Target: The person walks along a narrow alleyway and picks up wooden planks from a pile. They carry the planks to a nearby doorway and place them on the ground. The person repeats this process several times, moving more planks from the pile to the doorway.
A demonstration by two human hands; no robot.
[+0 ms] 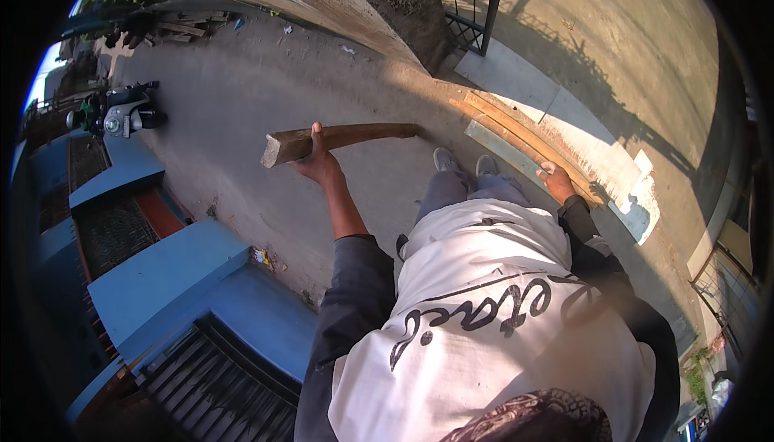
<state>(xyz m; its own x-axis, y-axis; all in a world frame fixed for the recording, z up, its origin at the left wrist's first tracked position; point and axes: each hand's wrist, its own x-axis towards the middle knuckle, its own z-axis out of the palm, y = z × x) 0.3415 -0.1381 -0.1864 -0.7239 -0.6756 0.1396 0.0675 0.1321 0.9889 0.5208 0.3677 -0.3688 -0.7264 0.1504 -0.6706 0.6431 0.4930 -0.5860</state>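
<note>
My left hand [322, 169] is wrapped round a thick, rough wooden beam [363, 134], the thumb lying over its top. One squared end of the beam points left, and the other reaches out ahead of my feet. On the right side, the fingers of my right hand [556, 182] are curled at the edge of long brown wooden planks [520, 131], which run side by side past the hand. My arm and fingers partly hide the grip. Below the planks shows a pale grey strip [504, 149].
A pale slab [516, 87] borders the sunlit ground, beside a metal gate [484, 6] and a rough wall [379, 6]. Far left stands a parked scooter [121, 115], with a wood pile [184, 29] beyond. Blue walls [165, 281] line the near left.
</note>
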